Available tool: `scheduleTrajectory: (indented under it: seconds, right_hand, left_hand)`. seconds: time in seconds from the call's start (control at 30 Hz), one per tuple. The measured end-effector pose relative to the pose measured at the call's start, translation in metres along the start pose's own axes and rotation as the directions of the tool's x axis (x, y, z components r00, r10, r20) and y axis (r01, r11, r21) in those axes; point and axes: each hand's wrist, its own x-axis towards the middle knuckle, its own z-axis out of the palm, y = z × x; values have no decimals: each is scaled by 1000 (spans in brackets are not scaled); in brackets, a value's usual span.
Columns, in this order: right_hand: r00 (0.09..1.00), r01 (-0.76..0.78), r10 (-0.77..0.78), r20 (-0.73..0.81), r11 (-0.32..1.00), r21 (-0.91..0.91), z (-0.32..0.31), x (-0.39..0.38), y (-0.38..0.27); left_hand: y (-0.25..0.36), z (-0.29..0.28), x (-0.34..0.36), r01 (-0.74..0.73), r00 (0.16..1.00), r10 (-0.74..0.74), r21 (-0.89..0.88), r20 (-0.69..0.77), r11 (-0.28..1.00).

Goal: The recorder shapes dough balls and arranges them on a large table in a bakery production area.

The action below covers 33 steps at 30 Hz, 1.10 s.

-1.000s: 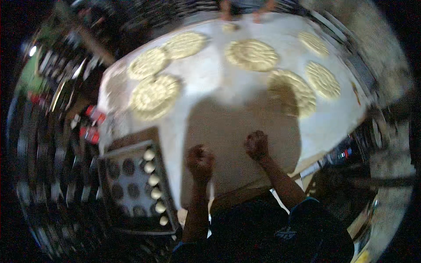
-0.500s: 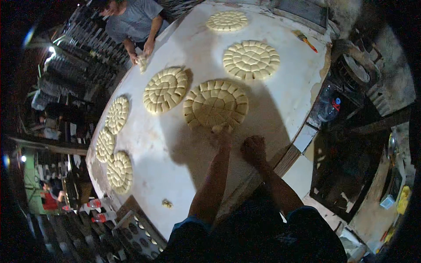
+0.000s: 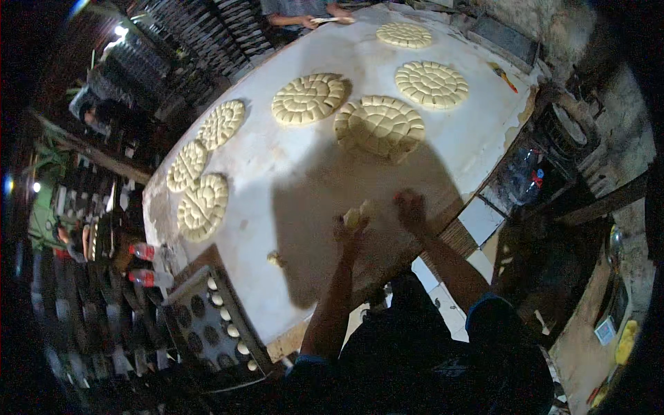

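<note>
My left hand (image 3: 344, 234) is closed round a small lump of pale dough (image 3: 357, 214), low over the shadowed near part of the white table (image 3: 259, 200). To its right, my right hand (image 3: 411, 209) has its fingers curled in; what they hold, if anything, is too dark to make out. Beyond both hands lies the nearest scored dough round (image 3: 380, 127), partly in my shadow. Other dough rounds, cut into blocks, rest behind it, among them one at the centre left (image 3: 308, 99) and one at the right (image 3: 431, 84). A dough scrap (image 3: 275, 259) sits left of my hands.
A tray (image 3: 207, 321) with dough balls along one side stands at the table's near left corner, beside red-labelled bottles (image 3: 151, 278). Across the table a co-worker's hands (image 3: 310, 22) hold a dough strip. A brush (image 3: 503, 76) lies at the far right, above a large clear bottle (image 3: 529, 176).
The view has shifted, bringing the tray further in. My left hand has drawn back from the nearest round and now shows a dough lump. The co-worker's dough is now stretched between both hands.
</note>
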Motion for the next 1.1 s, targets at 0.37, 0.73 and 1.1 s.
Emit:
scheduleTrajectory:
  seconds: [0.37, 0.73, 1.1]
  right_hand:
    - [998, 5, -39, 46, 816, 578, 21, -110, -178]
    - [660, 739, -672, 335, 661, -128, -66, 14, -81]
    - [465, 705, -765, 446, 625, 336, -20, 4, -79]
  left_hand:
    - [48, -156, -172, -362, 679, 715, 771, -168, 525]
    - [117, -213, -223, 192, 803, 596, 942, 10, -275]
    - [42, -152, -196, -30, 870, 452, 937, 196, -347]
